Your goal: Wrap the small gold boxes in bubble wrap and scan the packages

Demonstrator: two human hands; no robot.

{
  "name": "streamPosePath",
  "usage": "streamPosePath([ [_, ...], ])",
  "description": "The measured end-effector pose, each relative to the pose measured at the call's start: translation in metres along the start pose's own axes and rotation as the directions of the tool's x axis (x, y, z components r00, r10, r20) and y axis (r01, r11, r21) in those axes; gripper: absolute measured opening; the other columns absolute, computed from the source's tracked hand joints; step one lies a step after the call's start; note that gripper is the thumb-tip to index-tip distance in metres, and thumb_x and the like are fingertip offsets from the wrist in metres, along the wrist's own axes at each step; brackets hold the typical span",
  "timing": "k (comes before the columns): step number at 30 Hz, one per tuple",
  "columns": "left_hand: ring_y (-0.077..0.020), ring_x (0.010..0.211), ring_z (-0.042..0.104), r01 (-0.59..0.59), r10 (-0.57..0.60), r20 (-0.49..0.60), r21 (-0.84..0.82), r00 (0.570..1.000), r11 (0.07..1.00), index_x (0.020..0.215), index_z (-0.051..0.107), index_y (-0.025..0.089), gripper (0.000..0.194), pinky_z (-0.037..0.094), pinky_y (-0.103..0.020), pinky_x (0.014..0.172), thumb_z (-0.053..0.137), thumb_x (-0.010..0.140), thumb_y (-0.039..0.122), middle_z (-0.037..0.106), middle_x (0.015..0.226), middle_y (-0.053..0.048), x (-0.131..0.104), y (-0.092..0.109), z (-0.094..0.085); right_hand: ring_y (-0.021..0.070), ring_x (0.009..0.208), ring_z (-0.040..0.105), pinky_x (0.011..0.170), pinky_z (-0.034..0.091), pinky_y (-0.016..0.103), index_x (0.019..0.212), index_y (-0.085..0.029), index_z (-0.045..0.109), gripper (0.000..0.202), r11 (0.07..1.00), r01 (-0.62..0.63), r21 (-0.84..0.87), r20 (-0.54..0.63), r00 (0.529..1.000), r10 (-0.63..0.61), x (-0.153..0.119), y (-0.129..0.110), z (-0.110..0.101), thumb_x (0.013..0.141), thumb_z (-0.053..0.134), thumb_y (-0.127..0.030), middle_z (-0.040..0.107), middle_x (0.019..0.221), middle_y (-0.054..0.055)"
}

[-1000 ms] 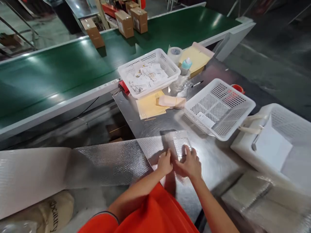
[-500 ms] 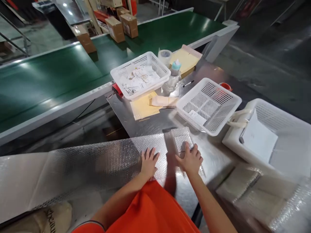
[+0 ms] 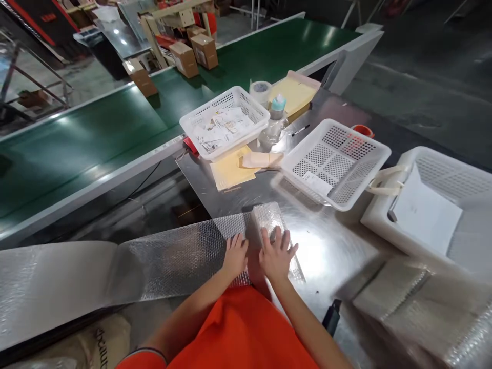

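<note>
A long strip of bubble wrap (image 3: 172, 259) runs from the left across the near end of the metal table. Its right end is folded over into a flat bundle (image 3: 269, 215); what lies inside cannot be made out. My left hand (image 3: 235, 255) rests on the strip just left of the bundle, fingers stretched out. My right hand (image 3: 277, 256) lies with spread fingers on top of the bundle. Neither hand grips anything.
A white basket (image 3: 265, 123) with papers and another white basket (image 3: 346, 202) stand on the metal table (image 3: 192, 177). Yellow padded envelopes (image 3: 230, 177) lie between. At right are a white bin (image 3: 374, 218) and wrapped parcels (image 3: 388, 287). Behind runs a green conveyor (image 3: 253, 51) with cartons.
The bundle at the end of the bubble wrap has shifted left, and my right hand has moved left with it, closer to my left hand. The view has shifted slightly.
</note>
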State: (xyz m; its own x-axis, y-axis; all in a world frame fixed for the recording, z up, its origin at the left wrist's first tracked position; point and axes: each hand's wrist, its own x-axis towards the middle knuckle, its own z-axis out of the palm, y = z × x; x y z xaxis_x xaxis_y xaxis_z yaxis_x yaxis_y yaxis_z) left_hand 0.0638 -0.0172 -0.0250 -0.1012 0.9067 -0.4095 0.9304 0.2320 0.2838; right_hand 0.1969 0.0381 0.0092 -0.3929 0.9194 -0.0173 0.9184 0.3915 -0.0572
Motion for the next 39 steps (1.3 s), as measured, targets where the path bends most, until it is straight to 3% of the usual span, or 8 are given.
streamPosePath([
  [6, -0.0325, 0.14, 0.032, -0.031, 0.029, 0.023, 0.086, 0.999, 0.996, 0.135, 0.051, 0.015, 0.055, 0.029, -0.05, 0.113, 0.054, 0.081, 0.017, 0.036, 0.152, -0.017, 0.002, -0.003, -0.008, 0.0392, 0.142, 0.022, 0.109, 0.025, 0.062, 0.142, -0.023, 0.044, 0.06, 0.956, 0.016, 0.294, -0.015, 1.0, -0.012, -0.002, 0.023, -0.003, 0.086, 0.057, -0.04, 0.032, 0.153, 0.017],
  [9, -0.0326, 0.133, 0.039, -0.078, 0.074, 0.029, 0.128, 0.997, 0.989, 0.131, 0.055, 0.017, 0.05, 0.036, -0.047, 0.106, 0.055, 0.081, 0.019, 0.041, 0.147, -0.016, 0.006, -0.011, -0.014, 0.0252, 0.133, 0.039, 0.107, 0.037, 0.043, 0.135, -0.013, 0.044, 0.051, 0.889, -0.17, 0.426, -0.075, 0.972, 0.222, -0.036, 0.068, 0.0, 0.096, 0.032, -0.042, 0.045, 0.141, 0.018],
  [13, -0.0317, 0.128, 0.043, -0.116, 0.11, 0.05, 0.145, 0.993, 0.983, 0.13, 0.056, 0.019, 0.05, 0.04, -0.046, 0.102, 0.057, 0.081, 0.02, 0.045, 0.143, -0.014, 0.012, -0.02, -0.019, 0.0376, 0.111, 0.054, 0.093, 0.044, 0.051, 0.128, 0.004, 0.045, 0.058, 0.776, -0.559, 0.293, 0.0, 0.811, 0.585, -0.114, 0.116, 0.015, 0.092, 0.028, -0.039, 0.055, 0.115, 0.03],
  [17, -0.0281, 0.132, 0.043, -0.105, 0.1, 0.034, 0.175, 0.994, 0.979, 0.13, 0.056, 0.016, 0.044, 0.038, -0.04, 0.107, 0.049, 0.086, 0.019, 0.045, 0.145, -0.014, 0.019, -0.027, -0.026, 0.0512, 0.095, 0.058, 0.074, 0.046, 0.06, 0.116, 0.012, 0.051, 0.063, 0.593, -0.79, 0.152, 0.117, 0.61, 0.783, -0.158, 0.12, 0.04, 0.088, 0.032, -0.041, 0.055, 0.097, 0.038],
  [23, -0.0332, 0.144, 0.028, -0.132, 0.129, 0.029, 0.265, 0.991, 0.955, 0.144, 0.042, 0.009, 0.061, 0.027, -0.046, 0.116, 0.053, 0.085, 0.019, 0.03, 0.156, -0.018, 0.037, -0.042, -0.039, 0.0499, 0.096, 0.059, 0.076, 0.045, 0.056, 0.113, 0.008, 0.054, 0.063, 0.478, -0.837, 0.267, 0.193, 0.532, 0.824, -0.158, 0.12, 0.048, 0.091, 0.016, -0.037, 0.056, 0.094, 0.039],
  [27, -0.037, 0.145, 0.024, -0.156, 0.14, 0.079, 0.265, 0.987, 0.952, 0.149, 0.036, 0.015, 0.077, 0.026, -0.056, 0.115, 0.064, 0.078, 0.023, 0.026, 0.158, -0.017, 0.043, -0.056, -0.039, 0.0357, 0.094, 0.06, 0.082, 0.049, 0.048, 0.126, -0.002, 0.046, 0.063, 0.493, -0.745, 0.448, 0.146, 0.606, 0.782, -0.176, 0.091, 0.019, 0.094, 0.011, -0.044, 0.059, 0.093, 0.023],
  [33, -0.0341, 0.147, 0.019, -0.102, 0.098, 0.03, 0.175, 0.995, 0.979, 0.152, 0.027, 0.009, 0.085, 0.021, -0.052, 0.118, 0.066, 0.08, 0.034, 0.017, 0.16, -0.019, 0.042, -0.075, -0.035, 0.0217, 0.115, 0.057, 0.094, 0.049, 0.033, 0.133, -0.012, 0.044, 0.051, 0.73, -0.344, 0.591, 0.185, 0.938, 0.293, -0.115, -0.03, -0.005, 0.099, 0.012, -0.033, 0.058, 0.12, 0.017],
  [39, -0.0293, 0.146, 0.027, -0.128, 0.127, 0.019, 0.106, 0.992, 0.986, 0.149, 0.034, 0.011, 0.078, 0.025, -0.046, 0.118, 0.065, 0.078, 0.025, 0.024, 0.159, -0.016, 0.046, -0.087, -0.04, 0.0211, 0.086, 0.068, 0.073, 0.054, 0.034, 0.124, -0.008, 0.053, 0.039, 0.858, -0.386, 0.34, 0.357, 0.897, 0.262, 0.008, -0.094, 0.033, 0.101, 0.024, -0.019, 0.061, 0.112, 0.015],
])
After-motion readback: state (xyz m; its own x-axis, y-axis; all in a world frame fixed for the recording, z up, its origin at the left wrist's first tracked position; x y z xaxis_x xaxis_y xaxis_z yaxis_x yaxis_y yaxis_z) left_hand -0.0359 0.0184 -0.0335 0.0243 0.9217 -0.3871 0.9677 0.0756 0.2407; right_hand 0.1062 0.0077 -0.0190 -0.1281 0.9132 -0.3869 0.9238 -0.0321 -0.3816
